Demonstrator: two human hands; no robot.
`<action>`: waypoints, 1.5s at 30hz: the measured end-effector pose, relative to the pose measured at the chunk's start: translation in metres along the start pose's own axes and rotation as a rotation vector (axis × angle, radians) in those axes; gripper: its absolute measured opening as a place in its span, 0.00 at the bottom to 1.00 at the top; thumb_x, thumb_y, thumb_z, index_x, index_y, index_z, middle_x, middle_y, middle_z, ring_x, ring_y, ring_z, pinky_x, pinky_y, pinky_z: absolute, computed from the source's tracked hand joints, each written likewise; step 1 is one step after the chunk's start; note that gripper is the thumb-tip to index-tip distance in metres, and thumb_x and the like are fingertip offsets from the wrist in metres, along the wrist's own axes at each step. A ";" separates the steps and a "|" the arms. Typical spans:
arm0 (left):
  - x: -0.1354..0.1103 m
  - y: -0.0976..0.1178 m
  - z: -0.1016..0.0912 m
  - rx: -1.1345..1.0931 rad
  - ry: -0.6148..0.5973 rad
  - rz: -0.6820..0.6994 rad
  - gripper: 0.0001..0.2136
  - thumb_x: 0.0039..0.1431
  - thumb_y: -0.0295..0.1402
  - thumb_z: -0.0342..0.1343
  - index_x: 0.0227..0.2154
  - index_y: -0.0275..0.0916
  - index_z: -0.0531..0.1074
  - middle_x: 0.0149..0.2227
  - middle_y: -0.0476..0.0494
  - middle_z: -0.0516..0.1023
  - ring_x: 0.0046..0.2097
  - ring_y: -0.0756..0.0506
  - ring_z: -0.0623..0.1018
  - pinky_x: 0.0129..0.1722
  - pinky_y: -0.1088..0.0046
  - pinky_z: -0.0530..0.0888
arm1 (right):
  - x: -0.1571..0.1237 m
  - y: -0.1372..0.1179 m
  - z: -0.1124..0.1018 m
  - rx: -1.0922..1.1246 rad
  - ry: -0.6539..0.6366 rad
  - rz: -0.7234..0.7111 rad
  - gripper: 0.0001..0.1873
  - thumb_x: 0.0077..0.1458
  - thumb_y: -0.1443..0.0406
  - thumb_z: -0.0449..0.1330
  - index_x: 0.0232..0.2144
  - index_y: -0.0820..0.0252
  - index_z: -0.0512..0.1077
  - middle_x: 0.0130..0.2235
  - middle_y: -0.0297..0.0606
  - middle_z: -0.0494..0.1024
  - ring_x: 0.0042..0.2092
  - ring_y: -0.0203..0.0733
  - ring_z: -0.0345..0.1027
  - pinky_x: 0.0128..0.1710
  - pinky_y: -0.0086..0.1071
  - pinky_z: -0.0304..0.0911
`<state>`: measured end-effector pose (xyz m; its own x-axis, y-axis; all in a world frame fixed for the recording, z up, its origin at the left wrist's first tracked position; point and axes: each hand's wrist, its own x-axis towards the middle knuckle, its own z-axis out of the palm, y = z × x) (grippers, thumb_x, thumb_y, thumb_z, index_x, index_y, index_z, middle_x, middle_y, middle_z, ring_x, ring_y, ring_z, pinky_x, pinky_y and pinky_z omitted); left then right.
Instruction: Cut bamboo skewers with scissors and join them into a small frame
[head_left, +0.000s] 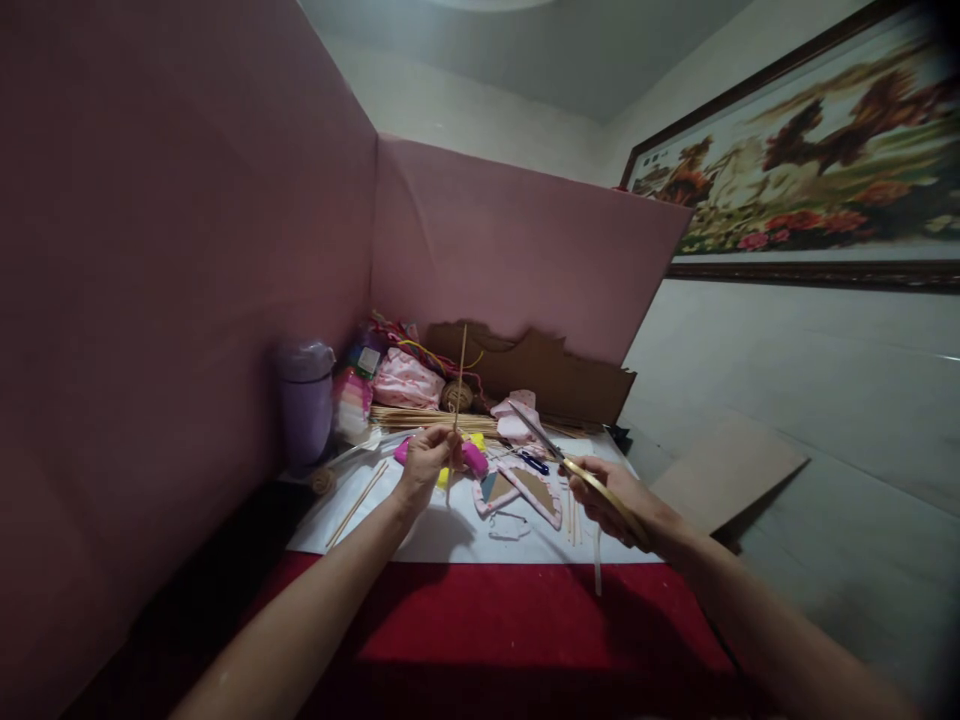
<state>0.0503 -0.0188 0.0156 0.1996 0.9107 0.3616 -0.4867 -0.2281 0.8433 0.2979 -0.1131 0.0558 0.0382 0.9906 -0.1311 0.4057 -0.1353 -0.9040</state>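
Note:
My left hand (pixel 426 462) is closed around a thin wooden stick (pixel 459 375) that stands nearly upright above the white sheet (pixel 450 535). My right hand (pixel 615 497) grips gold-handled scissors (pixel 559 455), whose blades point up and left toward the stick without touching it. Between the hands lie pink-edged cardboard triangles (pixel 536 490) and a pink tube (pixel 474 460).
A bundle of wooden sticks (pixel 431 420), a twine ball (pixel 456 397), pink cloth and coloured cords crowd the back. A purple cup (pixel 304 400) stands at the left. Pink boards wall the left and rear; brown cardboard (pixel 555 375) leans behind. Red cloth (pixel 510 630) covers the near table.

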 end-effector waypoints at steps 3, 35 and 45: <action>0.000 -0.003 0.003 -0.022 -0.012 0.038 0.15 0.44 0.42 0.62 0.20 0.34 0.66 0.15 0.55 0.64 0.18 0.56 0.63 0.19 0.80 0.61 | -0.010 0.000 0.013 0.002 -0.090 -0.023 0.22 0.47 0.46 0.55 0.32 0.57 0.60 0.19 0.24 0.58 0.15 0.27 0.45 0.12 0.22 0.41; -0.021 0.008 0.013 0.198 -0.134 -0.405 0.11 0.45 0.39 0.57 0.19 0.36 0.66 0.11 0.57 0.57 0.12 0.58 0.52 0.12 0.81 0.44 | -0.011 0.000 0.055 -0.202 -0.194 -0.320 0.35 0.41 0.36 0.53 0.36 0.59 0.62 0.25 0.29 0.60 0.26 0.32 0.49 0.24 0.26 0.47; -0.023 0.010 0.014 0.202 -0.131 -0.393 0.11 0.45 0.38 0.57 0.19 0.35 0.67 0.11 0.57 0.58 0.12 0.58 0.53 0.12 0.81 0.45 | -0.008 0.000 0.055 -0.242 -0.179 -0.333 0.34 0.43 0.37 0.53 0.36 0.61 0.64 0.25 0.30 0.60 0.27 0.33 0.50 0.25 0.26 0.48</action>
<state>0.0527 -0.0465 0.0211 0.4484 0.8931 0.0351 -0.1797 0.0516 0.9824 0.2472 -0.1217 0.0348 -0.2805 0.9577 0.0638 0.5718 0.2201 -0.7904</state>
